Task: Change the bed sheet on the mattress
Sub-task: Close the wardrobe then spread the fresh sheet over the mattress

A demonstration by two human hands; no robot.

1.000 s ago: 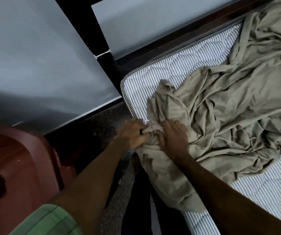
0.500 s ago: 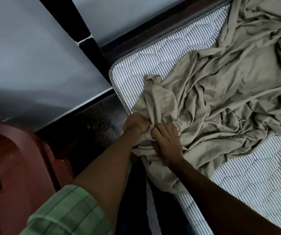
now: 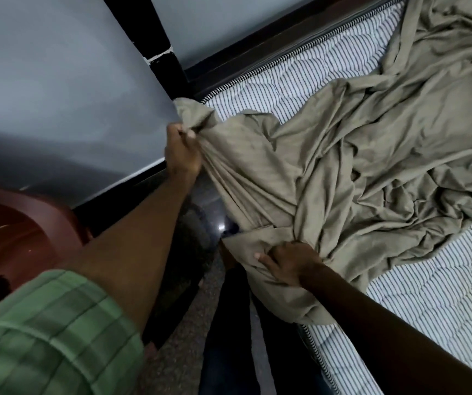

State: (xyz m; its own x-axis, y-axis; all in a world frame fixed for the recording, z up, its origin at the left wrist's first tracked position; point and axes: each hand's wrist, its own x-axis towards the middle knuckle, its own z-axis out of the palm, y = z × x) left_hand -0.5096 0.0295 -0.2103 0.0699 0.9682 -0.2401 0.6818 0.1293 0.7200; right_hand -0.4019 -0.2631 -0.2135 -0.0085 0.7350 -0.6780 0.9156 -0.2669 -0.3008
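A crumpled olive-grey bed sheet (image 3: 371, 155) lies over a blue-and-white striped mattress (image 3: 442, 295). My left hand (image 3: 182, 151) is closed on a bunched edge of the sheet and holds it up past the mattress's far left corner, near the wall. My right hand (image 3: 283, 265) grips another fold of the same sheet at the mattress's near left edge. The sheet is stretched taut between both hands and hides that corner of the mattress. Bare striped mattress shows along the headboard side and at the lower right.
A grey wall (image 3: 58, 95) with a black post (image 3: 155, 38) stands at the left. A dark bed frame (image 3: 271, 44) runs behind the mattress. A reddish-brown plastic chair (image 3: 15, 232) sits at the lower left. Dark speckled floor (image 3: 183, 323) lies between chair and bed.
My hands were together on the sheet at the mattress edge. They have pulled apart: the left went up toward the corner with the sheet's edge, the right stayed low, spreading the fabric.
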